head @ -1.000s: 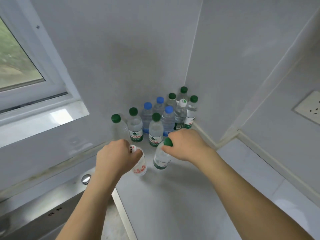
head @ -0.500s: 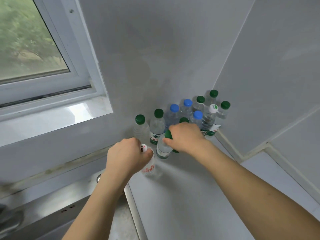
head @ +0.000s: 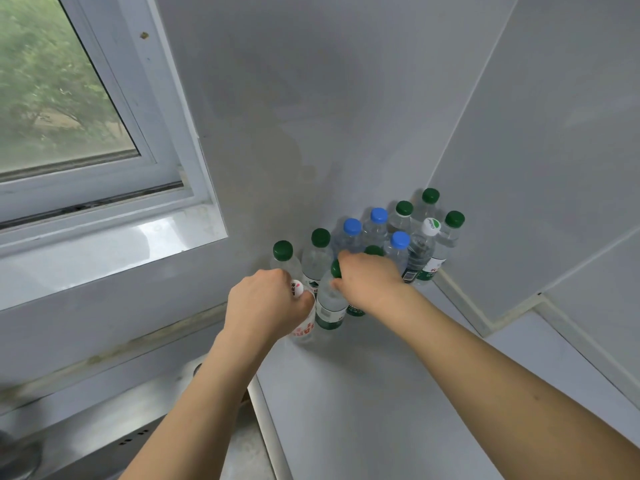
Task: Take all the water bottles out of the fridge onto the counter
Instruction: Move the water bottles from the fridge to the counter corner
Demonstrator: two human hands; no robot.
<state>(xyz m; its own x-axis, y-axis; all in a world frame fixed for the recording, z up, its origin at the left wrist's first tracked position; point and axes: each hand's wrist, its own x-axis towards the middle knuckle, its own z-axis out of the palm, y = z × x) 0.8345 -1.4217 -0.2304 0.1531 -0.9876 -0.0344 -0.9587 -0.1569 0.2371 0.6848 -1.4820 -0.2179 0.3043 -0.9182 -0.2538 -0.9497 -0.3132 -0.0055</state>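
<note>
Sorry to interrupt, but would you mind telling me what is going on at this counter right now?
A person is setting two water bottles down on the grey counter, at the near edge of a cluster of bottles standing in the corner. The left hand holds a white-capped bottle with red lettering by its neck. The right hand holds a green-capped bottle near its cap. Both bottles stand upright, still gripped. No fridge is in view.

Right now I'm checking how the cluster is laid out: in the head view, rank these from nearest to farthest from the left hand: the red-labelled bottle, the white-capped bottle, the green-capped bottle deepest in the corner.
1. Red-labelled bottle: in the left hand's grip, front of the cluster.
2. White-capped bottle: right side of the cluster.
3. Corner green-capped bottle: at the back, where the walls meet.
</note>
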